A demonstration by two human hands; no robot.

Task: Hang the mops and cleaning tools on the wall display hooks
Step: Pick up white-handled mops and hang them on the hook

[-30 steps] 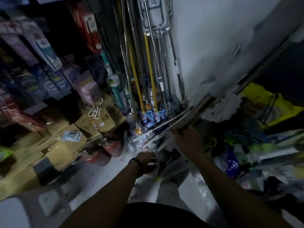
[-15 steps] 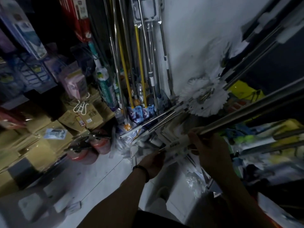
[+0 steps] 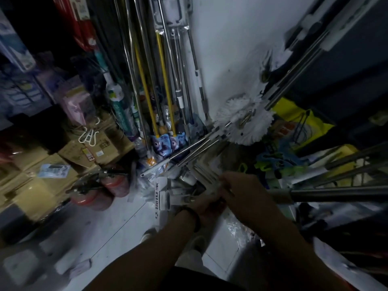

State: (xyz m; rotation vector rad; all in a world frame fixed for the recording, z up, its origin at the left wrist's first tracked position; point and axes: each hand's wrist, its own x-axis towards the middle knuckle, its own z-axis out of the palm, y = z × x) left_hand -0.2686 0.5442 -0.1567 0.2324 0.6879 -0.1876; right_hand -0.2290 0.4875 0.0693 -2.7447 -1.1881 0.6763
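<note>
Mops lean in a loose pile against the wall, down by the floor. The right hand has its fingers wrapped round a metal pole. The left hand sits just beside it, and I cannot tell how its fingers lie.

Bare forearms, thin black band round the left wrist; dark garment below

Left: cardboard boxes; red fire extinguishers just beside, on floor.
</note>
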